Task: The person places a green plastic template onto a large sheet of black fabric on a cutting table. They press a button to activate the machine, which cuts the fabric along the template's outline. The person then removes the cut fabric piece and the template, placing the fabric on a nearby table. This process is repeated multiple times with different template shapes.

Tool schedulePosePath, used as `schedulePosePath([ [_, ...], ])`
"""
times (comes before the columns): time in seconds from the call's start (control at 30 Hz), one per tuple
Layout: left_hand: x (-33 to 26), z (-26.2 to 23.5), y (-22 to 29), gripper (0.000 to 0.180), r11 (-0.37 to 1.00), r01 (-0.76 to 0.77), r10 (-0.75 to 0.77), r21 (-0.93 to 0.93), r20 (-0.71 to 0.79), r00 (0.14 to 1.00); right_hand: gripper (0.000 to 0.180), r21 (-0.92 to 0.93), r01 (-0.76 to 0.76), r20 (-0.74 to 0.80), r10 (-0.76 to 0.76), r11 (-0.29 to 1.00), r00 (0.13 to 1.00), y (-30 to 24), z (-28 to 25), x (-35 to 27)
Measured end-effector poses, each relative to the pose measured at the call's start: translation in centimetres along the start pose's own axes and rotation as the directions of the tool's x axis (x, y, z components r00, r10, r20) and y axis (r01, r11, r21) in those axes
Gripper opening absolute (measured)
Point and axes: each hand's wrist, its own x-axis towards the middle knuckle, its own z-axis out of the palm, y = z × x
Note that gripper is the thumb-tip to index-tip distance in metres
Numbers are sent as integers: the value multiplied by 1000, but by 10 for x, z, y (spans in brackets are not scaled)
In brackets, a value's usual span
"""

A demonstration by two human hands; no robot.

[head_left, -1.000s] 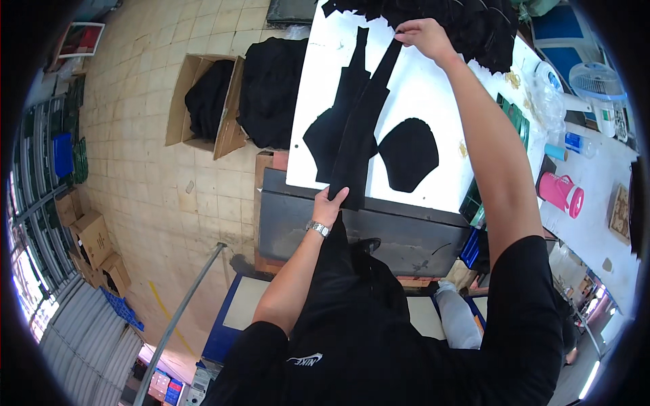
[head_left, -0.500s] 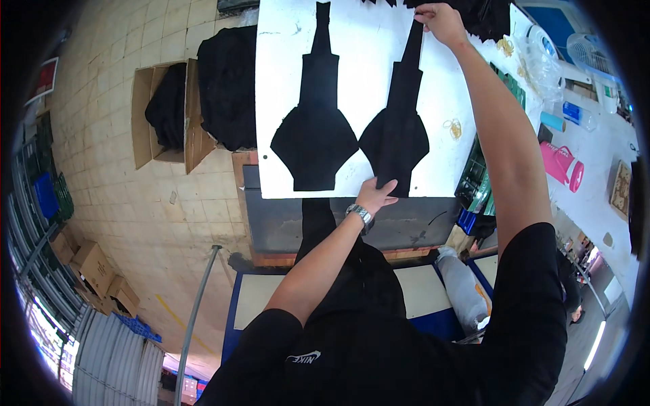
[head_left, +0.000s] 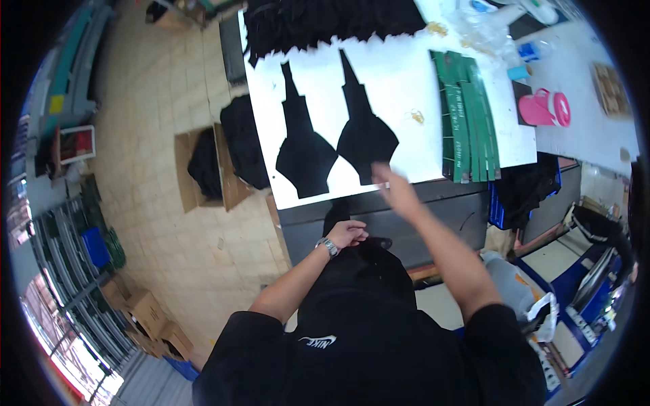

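Observation:
Two black cut fabric pieces lie flat side by side on the white table [head_left: 420, 145]. Each has a narrow stepped strip at its far end and a wide, angled body at its near end. My right hand [head_left: 398, 191] is smeared by motion at the near end of the right fabric piece [head_left: 365, 139]; whether it touches the cloth is unclear. Left of that lies the left fabric piece [head_left: 306, 162], with no hand on it. My left hand [head_left: 347, 234], below the table's near edge and in front of my body, has its fingers loosely extended and holds nothing.
Stacked black cloth [head_left: 332, 24] with ragged edges covers the table's far side. Green strips [head_left: 467, 115] lie at the right, near a yellowish tangle [head_left: 418, 117] and a pink jug [head_left: 544, 108]. A cardboard box [head_left: 196, 169] with black cloth stands on the floor to the left.
My right hand has left the right piece's far tip and come down to its near end. My left hand has moved off that piece, toward my body. The view has shifted.

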Motion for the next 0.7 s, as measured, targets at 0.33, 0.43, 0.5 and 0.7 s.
schedulePosePath([
  [0.33, -22, 110, 66, 40, 910, -147, 105, 389, 128, 986, 18, 160, -803, -368, 789, 575, 492, -53, -89, -516],
  [0.43, -3, 208, 58, 37, 884, -101, -14, 457, 242, 970, 28, 366, -812, -730, 681, 454, 52, -100, -86, -607],
  [0.5, 0, 288, 47, 32, 705, -87, -113, 704, 233, 966, 27, 565, -739, -736, 629, 366, -252, -135, -51, -640],
  [0.7, 55, 511, -34, 34, -161, -628, -545, 761, 462, 700, 40, 879, -425, -272, 506, -216, -818, -200, 91, -672],
])
